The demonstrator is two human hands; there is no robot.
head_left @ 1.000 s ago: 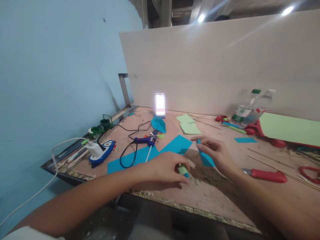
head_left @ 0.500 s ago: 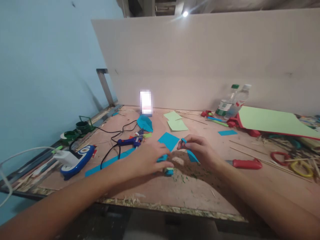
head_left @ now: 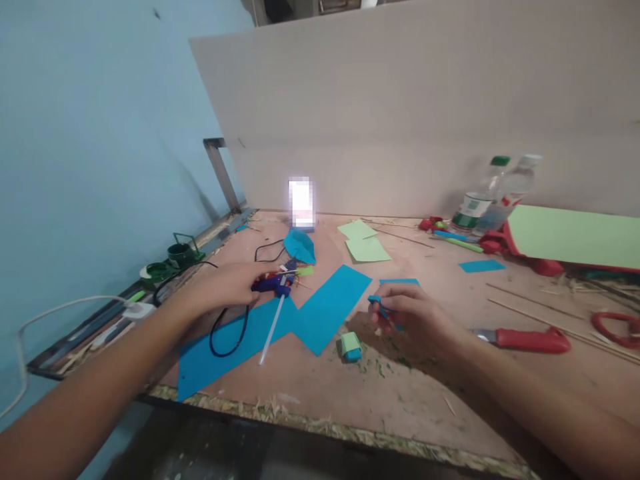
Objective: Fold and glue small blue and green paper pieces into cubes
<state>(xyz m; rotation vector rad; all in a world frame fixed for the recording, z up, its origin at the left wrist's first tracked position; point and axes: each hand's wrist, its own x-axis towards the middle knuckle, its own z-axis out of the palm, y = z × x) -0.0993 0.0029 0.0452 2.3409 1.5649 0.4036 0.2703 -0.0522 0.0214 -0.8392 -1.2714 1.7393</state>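
My left hand (head_left: 234, 287) is closed round the handle of a dark blue hot glue gun (head_left: 283, 283), with a clear glue stick (head_left: 271, 331) jutting from it toward me. In my right hand (head_left: 407, 305), a small folded piece of blue paper (head_left: 375, 300) is pinched between thumb and fingers. Between the hands, a small green-and-blue folded paper block (head_left: 351, 347) rests on the table. Beneath and beside the gun lie a long blue paper strip (head_left: 235, 342) and a blue paper rectangle (head_left: 333, 308).
A utility knife with a red handle (head_left: 533, 339) lies at right near thin sticks. Two light green papers (head_left: 367, 250) and a lit phone (head_left: 301, 202) are farther back. Plastic bottles (head_left: 473, 210) stand at back right. The gun's black cord (head_left: 213, 343) loops over the strip.
My left hand has left the small paper block and moved left onto the glue gun. My right hand keeps its blue paper piece. The view has shifted slightly.
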